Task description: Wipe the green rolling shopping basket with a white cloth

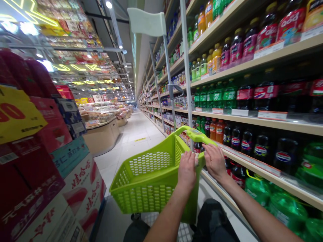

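A lime-green plastic shopping basket [148,178] on a trolley stands in front of me, tilted in the view, with nothing visible inside it. My left hand [187,169] is closed over the basket's near rim. My right hand [214,161] grips the same rim just to the right, below the green handle [198,135]. A small pale thing shows between my two hands; I cannot make out what it is.
Shelves of bottled soft drinks and juices [242,94] run along the right, very close. Stacked red and white cartons [50,181] with a yellow price sign stand on the left. A tiled aisle [136,131] leads ahead past low display counters [101,134].
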`<state>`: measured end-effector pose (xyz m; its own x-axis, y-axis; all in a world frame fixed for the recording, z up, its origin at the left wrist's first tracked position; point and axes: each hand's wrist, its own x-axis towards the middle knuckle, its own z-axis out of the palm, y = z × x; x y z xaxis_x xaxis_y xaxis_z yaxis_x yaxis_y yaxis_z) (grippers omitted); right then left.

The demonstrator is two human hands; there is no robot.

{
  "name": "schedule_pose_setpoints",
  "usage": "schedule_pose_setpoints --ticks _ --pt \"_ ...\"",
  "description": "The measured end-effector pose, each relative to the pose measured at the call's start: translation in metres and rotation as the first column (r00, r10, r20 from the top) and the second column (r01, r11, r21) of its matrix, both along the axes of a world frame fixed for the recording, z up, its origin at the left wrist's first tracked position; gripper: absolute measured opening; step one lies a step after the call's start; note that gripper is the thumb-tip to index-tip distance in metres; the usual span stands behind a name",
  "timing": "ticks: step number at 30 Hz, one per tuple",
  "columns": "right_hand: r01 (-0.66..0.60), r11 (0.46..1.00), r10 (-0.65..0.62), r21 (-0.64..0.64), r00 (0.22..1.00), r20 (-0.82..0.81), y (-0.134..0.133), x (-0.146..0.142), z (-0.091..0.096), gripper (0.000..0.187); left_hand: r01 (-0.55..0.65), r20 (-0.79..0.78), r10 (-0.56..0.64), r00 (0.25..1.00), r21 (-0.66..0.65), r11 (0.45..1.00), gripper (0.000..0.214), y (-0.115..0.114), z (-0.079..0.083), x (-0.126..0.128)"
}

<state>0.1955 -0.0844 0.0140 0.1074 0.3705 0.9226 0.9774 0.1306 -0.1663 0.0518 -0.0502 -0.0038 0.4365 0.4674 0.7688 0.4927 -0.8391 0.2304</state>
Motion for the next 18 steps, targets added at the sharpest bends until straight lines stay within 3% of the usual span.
schedule_pose_setpoints --ticks 6,13,15,18 --pt "0.003 1.000 -0.003 0.008 1.000 -0.009 0.000 0.001 -0.002 0.037 0.016 0.010 -0.017 1.000 0.015 1.000 0.040 -0.003 -0.006 -0.020" --pt "0.011 1.000 -0.010 0.014 0.999 -0.035 0.004 -0.002 -0.005 0.041 0.094 -0.103 -0.087 0.991 0.068 0.993 0.040 -0.008 0.012 0.010" --pt "0.002 1.000 -0.002 -0.005 1.000 -0.003 0.003 0.000 -0.005 0.041 0.060 -0.093 -0.052 0.994 0.090 0.994 0.039 -0.004 0.004 0.001" --pt "0.015 0.999 -0.014 -0.032 0.999 0.029 0.001 0.001 -0.001 0.039 -0.022 -0.065 0.027 0.998 0.069 0.997 0.044 0.007 -0.016 -0.033"
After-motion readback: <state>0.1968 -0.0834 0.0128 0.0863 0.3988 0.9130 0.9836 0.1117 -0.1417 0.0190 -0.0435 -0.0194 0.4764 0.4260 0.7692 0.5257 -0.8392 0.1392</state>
